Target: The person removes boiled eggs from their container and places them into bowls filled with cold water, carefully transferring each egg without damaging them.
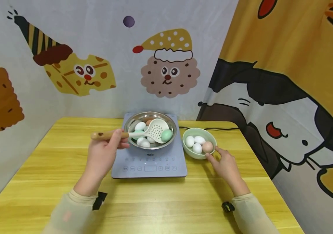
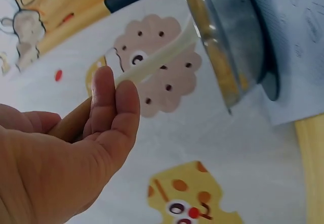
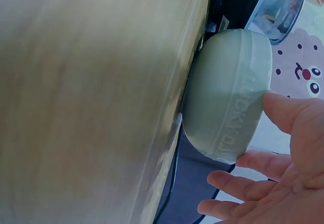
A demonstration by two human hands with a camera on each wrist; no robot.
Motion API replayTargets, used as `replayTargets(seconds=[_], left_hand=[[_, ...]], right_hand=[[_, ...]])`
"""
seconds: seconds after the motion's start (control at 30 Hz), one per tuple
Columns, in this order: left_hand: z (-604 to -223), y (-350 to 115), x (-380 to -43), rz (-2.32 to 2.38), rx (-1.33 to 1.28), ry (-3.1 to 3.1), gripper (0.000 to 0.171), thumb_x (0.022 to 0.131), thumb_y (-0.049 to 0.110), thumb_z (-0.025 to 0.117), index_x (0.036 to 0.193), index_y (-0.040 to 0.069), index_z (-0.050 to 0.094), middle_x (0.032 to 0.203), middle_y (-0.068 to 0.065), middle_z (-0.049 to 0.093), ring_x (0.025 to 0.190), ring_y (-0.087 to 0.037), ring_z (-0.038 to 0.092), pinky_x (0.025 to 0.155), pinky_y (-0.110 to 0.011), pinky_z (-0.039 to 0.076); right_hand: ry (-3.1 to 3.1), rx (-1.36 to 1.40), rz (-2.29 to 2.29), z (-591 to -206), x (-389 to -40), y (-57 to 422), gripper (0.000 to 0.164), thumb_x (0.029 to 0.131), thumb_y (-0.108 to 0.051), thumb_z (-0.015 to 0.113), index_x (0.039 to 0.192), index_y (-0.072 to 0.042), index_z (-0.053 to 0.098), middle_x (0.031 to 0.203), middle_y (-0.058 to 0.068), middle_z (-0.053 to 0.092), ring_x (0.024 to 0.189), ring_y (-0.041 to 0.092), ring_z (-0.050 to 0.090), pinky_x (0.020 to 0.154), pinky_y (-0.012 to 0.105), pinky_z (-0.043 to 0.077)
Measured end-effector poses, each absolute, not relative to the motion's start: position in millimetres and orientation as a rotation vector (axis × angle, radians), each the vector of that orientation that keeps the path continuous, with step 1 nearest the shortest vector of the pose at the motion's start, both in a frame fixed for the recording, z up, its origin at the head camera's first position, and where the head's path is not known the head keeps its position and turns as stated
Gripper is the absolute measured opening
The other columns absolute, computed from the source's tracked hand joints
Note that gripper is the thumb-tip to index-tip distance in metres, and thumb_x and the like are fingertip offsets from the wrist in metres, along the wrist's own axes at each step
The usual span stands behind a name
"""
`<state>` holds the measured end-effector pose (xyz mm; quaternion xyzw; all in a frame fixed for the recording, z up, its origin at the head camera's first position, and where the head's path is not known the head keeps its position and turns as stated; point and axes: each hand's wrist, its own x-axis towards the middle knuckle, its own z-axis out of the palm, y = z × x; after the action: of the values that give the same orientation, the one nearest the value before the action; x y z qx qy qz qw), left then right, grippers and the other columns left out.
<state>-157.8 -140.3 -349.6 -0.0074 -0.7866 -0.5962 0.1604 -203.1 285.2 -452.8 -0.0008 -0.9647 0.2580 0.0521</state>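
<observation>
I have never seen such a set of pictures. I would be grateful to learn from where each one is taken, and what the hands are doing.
There is no machine arm; a person works bare-handed. The wide picture is seen from the person's head, the two others from the left and right wrists. On the yellowish table stands a flat cooker, carrying a metal bowl with eggs in it. Beside the cooker is a green bowl with four more eggs. The left hand grips the handle of a perforated spoon over the metal bowl. The right hand touches the green bowl's side.
</observation>
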Motion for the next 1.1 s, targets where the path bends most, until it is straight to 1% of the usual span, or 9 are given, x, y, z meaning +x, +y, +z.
replayTargets(seconds=[0.13,0.27,0.37,0.53,0.67,0.8,0.93,1.03,1.1], left_hand=[[-355.1,-153.1,-161.7,-1.973,0.081,-2.15,0.042,0.112,0.029,0.057,0.126,-0.007,0.072,0.093,-0.007,0.081,0.075,-0.012,0.08,0.082,-0.024,0.067],[-358.5,-159.2,-162.0,-2.136,0.152,-2.082,0.047,0.112,0.032,0.056,0.132,-0.01,0.065,0.089,0.003,0.079,0.077,-0.009,0.079,0.084,-0.024,0.067],[-358.5,-162.0,-161.6,-2.173,0.147,-2.053,0.049,0.113,0.032,0.056,0.132,-0.012,0.064,0.089,0.001,0.079,0.077,-0.009,0.078,0.084,-0.023,0.067],[-351.2,-162.8,-162.0,-2.161,0.104,-2.037,0.049,0.113,0.031,0.054,0.13,-0.014,0.066,0.09,0.0,0.078,0.077,-0.009,0.078,0.084,-0.024,0.067],[-341.2,-156.4,-162.4,-2.171,0.106,-2.045,0.049,0.113,0.033,0.055,0.131,-0.011,0.066,0.093,-0.002,0.078,0.078,-0.01,0.078,0.087,-0.024,0.067],[-335.4,-141.4,-166.6,-2.171,0.105,-2.069,0.047,0.113,0.034,0.054,0.132,-0.008,0.066,0.097,-0.003,0.078,0.08,-0.01,0.078,0.087,-0.024,0.066],[-335.4,-120.2,-175.7,-2.163,0.083,-2.083,0.043,0.113,0.031,0.054,0.128,-0.007,0.07,0.099,-0.005,0.079,0.077,-0.01,0.078,0.086,-0.025,0.067],[-337.9,-102.1,-182.3,-2.169,0.053,-2.082,0.04,0.112,0.028,0.055,0.122,-0.006,0.074,0.099,-0.01,0.079,0.074,-0.012,0.078,0.084,-0.025,0.067],[-340.2,-89.8,-185.7,-2.194,0.011,-2.066,0.037,0.112,0.026,0.056,0.122,-0.004,0.075,0.105,-0.013,0.08,0.074,-0.013,0.077,0.082,-0.025,0.067]], right_hand=[[-2.941,-0.007,0.779,-452.7,-202.6,283.9,0.073,0.107,-0.045,0.064,0.153,0.009,0.05,0.153,0.036,0.054,0.144,0.056,0.049,0.118,0.07,0.044],[-2.946,-0.018,0.786,-452.9,-201.6,283.4,0.074,0.107,-0.047,0.064,0.153,0.009,0.05,0.154,0.035,0.053,0.145,0.056,0.048,0.119,0.07,0.044],[-2.943,-0.021,0.79,-453.2,-201.6,283.3,0.074,0.107,-0.047,0.063,0.153,0.009,0.05,0.154,0.035,0.053,0.145,0.055,0.048,0.119,0.07,0.044],[-2.946,-0.018,0.785,-453.0,-202.8,283.4,0.074,0.107,-0.047,0.063,0.154,0.009,0.049,0.154,0.036,0.052,0.145,0.056,0.048,0.119,0.07,0.044],[-2.953,-0.022,0.781,-451.7,-203.6,283.3,0.073,0.108,-0.046,0.064,0.154,0.008,0.049,0.154,0.036,0.052,0.146,0.056,0.047,0.119,0.07,0.043],[-2.96,-0.025,0.773,-450.1,-203.6,282.8,0.073,0.108,-0.046,0.063,0.155,0.008,0.049,0.155,0.036,0.052,0.146,0.056,0.047,0.119,0.071,0.043],[-2.968,-0.034,0.771,-450.4,-203.6,283.5,0.073,0.107,-0.047,0.063,0.155,0.007,0.049,0.155,0.035,0.052,0.146,0.056,0.047,0.119,0.07,0.043],[-2.965,-0.036,0.772,-450.6,-203.7,283.6,0.074,0.107,-0.047,0.063,0.155,0.007,0.049,0.155,0.035,0.052,0.145,0.056,0.048,0.119,0.07,0.044],[-2.961,-0.037,0.774,-450.9,-203.8,283.4,0.074,0.107,-0.048,0.064,0.155,0.006,0.05,0.155,0.034,0.052,0.146,0.055,0.048,0.119,0.069,0.044]])
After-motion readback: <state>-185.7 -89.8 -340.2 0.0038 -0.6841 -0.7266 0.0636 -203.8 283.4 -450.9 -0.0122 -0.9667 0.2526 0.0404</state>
